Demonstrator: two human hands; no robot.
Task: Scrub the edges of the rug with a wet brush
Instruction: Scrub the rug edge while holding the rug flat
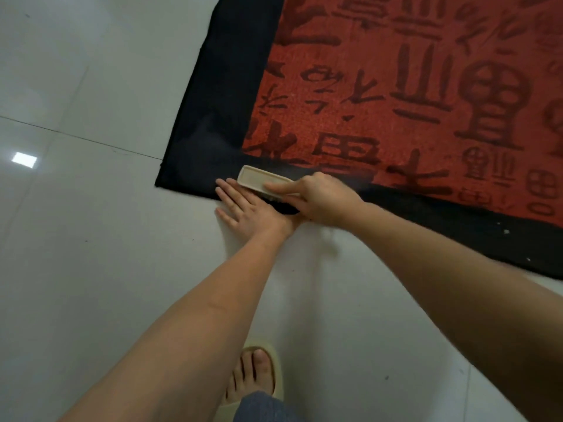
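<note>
The person bent over the rug (380,95), which lay flat on the pale floor tiles (91,269), its red patterned middle framed by a black border (210,123). The right hand (320,199) held the cream brush (263,181) with fingers curled over its back, the bristles down on the black border close to the near corner. The left hand (243,208) lay flat with straight fingers, holding nothing, half on the tile and with its fingertips on the rug edge just beside the brush.

I thought the risk was there: the two hands were touching, so a hard stroke toward the corner could run the bristles over the left fingers. If the left hand lifted, the thin border might slide or fold under the brush. Small pale specks showed on the border further right, not yet reached. The sandalled foot (256,373) stood on glossy tile, and any water there could make it slip.
</note>
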